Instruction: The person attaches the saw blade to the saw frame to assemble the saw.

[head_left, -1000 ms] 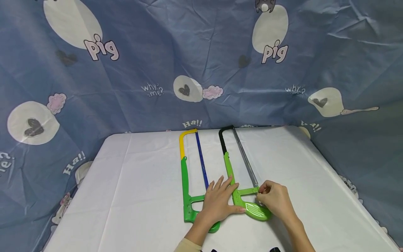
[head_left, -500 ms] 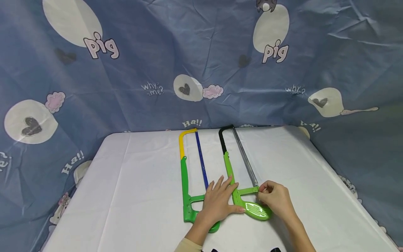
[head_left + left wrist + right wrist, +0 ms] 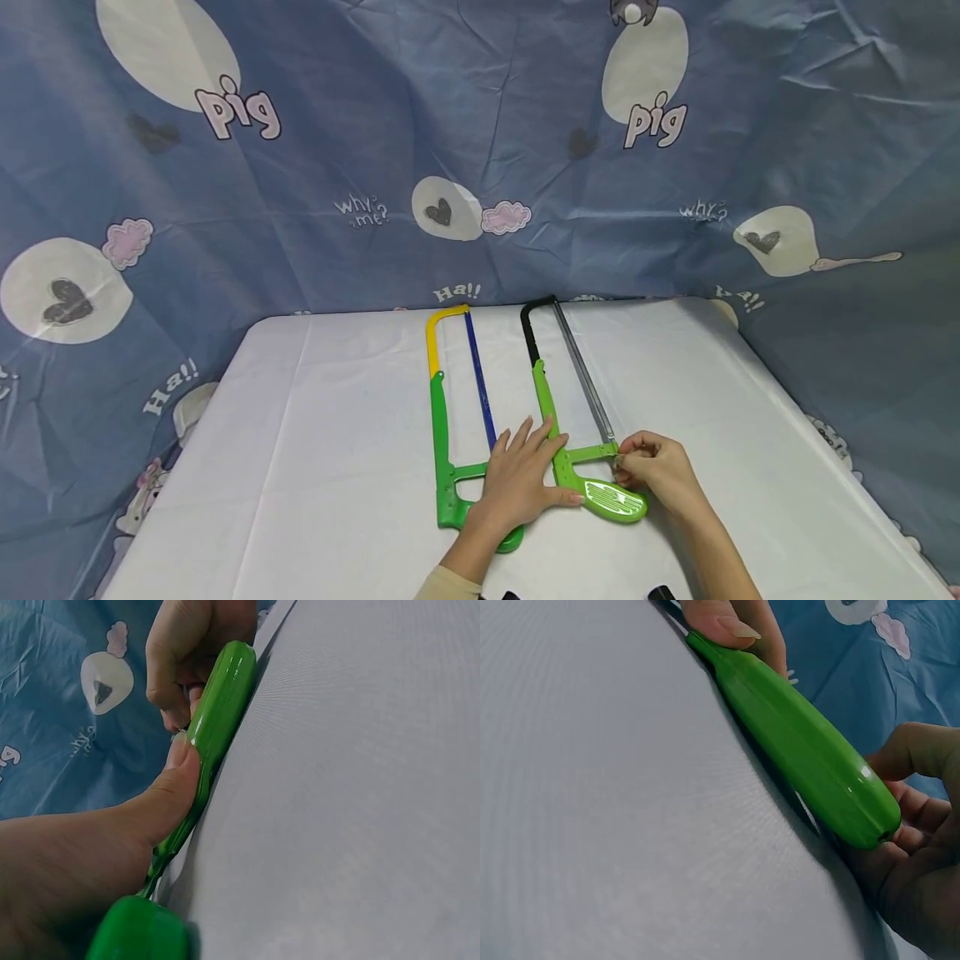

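Note:
A light green hacksaw (image 3: 542,387) with a black front end and a grey blade (image 3: 585,375) lies on the white table. My left hand (image 3: 517,487) rests with spread fingers across its frame, the thumb by the handle (image 3: 611,502). At the near end of the blade, beside the green crossbar (image 3: 591,454), my right hand (image 3: 660,471) pinches a small silver wing nut (image 3: 618,457), mostly hidden by the fingers. To the left lies a darker green hacksaw (image 3: 441,433) with a yellow front and blue blade; my left hand and wrist cover part of its handle.
The white cloth-covered table (image 3: 360,433) reaches back to a blue printed curtain (image 3: 337,167). Two small black objects (image 3: 660,592) show at the bottom edge of the head view.
The fingers of my right hand have turned and shifted slightly at the nut, uncovering more of the handle's end. My left hand and both hacksaws stay in place.

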{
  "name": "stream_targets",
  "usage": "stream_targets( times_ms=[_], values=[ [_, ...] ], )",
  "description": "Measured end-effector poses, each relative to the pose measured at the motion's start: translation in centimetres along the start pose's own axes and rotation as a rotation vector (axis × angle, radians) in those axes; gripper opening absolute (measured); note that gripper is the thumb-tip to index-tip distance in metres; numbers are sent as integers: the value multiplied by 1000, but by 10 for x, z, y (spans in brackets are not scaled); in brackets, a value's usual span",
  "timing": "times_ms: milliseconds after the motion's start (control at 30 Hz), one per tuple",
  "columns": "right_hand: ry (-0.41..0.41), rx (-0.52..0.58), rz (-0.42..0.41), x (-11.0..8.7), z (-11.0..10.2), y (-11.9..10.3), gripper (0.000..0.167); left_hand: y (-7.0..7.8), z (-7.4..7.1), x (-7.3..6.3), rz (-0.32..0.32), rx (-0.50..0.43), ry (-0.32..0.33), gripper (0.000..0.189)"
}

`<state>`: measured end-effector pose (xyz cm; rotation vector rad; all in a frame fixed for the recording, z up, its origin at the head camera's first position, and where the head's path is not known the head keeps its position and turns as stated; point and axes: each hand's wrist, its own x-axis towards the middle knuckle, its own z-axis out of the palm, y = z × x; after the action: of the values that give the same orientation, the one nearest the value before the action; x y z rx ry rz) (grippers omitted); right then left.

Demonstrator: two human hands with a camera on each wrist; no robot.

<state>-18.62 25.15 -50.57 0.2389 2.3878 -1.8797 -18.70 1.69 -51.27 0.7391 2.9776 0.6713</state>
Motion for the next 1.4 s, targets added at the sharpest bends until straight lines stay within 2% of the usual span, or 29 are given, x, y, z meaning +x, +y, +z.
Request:
stream_targets(
  times_ms=[300, 600, 1400],
  values=[
    [-113, 144, 16, 0, -8, 0, 20, 1, -1, 0, 8, -12, 6, 88],
    [-220, 274, -8, 5, -12, 9, 10, -2, 1, 0, -16, -15, -21, 89],
    [-256, 354, 19, 5, -15, 9, 9, 1, -3, 1, -11, -31, -31, 89]
  ],
)
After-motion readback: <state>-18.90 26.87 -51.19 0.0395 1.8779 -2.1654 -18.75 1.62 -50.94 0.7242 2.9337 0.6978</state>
